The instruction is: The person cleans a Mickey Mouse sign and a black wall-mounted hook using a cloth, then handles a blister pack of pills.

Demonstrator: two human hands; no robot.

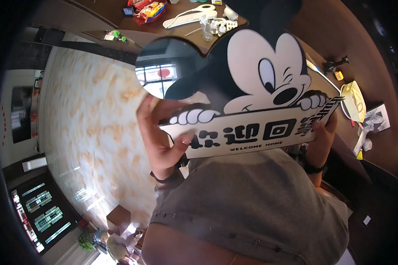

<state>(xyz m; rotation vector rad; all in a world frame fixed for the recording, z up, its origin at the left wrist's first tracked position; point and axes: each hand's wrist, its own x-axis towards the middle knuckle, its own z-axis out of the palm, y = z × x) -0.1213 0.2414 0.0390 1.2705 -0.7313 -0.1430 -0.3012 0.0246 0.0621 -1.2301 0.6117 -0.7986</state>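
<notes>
A flat cartoon-mouse sign [265, 86] with a glossy round black ear and a pale lettered panel is held up before my body. My left hand [162, 139] grips the panel's left end, thumb on the front and fingers behind. At the other end, my right hand [323, 132] has its thumb over the front edge, with its fingers mostly hidden behind the sign. Several narrow strips stick out beside the right thumb; I cannot tell whether they belong to the sign. Both wrists wear dark bands.
Beyond the sign, a brown tabletop [182, 31] carries snack packets [151, 11], a white strip-shaped object [189, 19] and a clear bottle [206, 29]. To the right are a black animal figurine [335, 63], a yellow pouch [353, 101] and a flower picture [376, 117]. Marbled floor [99, 109] stretches left.
</notes>
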